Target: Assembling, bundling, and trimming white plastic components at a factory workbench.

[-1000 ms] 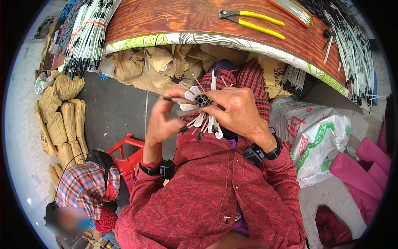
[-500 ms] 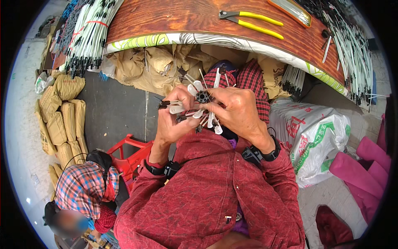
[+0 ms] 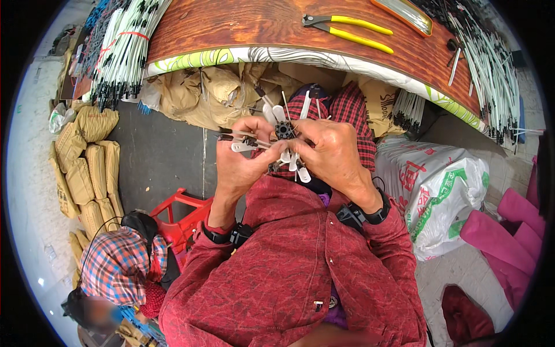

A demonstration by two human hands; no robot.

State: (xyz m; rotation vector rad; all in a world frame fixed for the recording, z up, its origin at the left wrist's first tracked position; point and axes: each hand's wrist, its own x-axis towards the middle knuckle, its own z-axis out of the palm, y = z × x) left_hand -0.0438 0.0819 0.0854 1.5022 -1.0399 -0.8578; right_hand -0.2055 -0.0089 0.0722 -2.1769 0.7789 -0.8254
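Above my lap, both hands hold a small spoked piece: a black round hub (image 3: 284, 130) with thin rods and white paddle-shaped tabs (image 3: 304, 173) fanning out around it. My left hand (image 3: 238, 165) is closed at the left side, its thumb reaching to just below the hub. Several pale rods with black ends (image 3: 234, 136) stick out leftward between its fingers. On the other side, my right hand (image 3: 334, 151) pinches the piece close to the hub with thumb and fingers. Its fingers hide part of the rods there.
Yellow-handled pliers (image 3: 361, 34) and an orange-rimmed tray (image 3: 404, 14) lie on the wooden table (image 3: 231, 26). Bundles of white rods (image 3: 124, 52) flank it. Brown sacks (image 3: 87, 168), a red plastic crate (image 3: 182, 211) and another person (image 3: 115, 260) are at left; a white bag (image 3: 433, 191) is at right.
My left hand has shifted slightly, its thumb moving up and right toward the hub. The spoked piece has turned a little. My right hand stays nearly in place.
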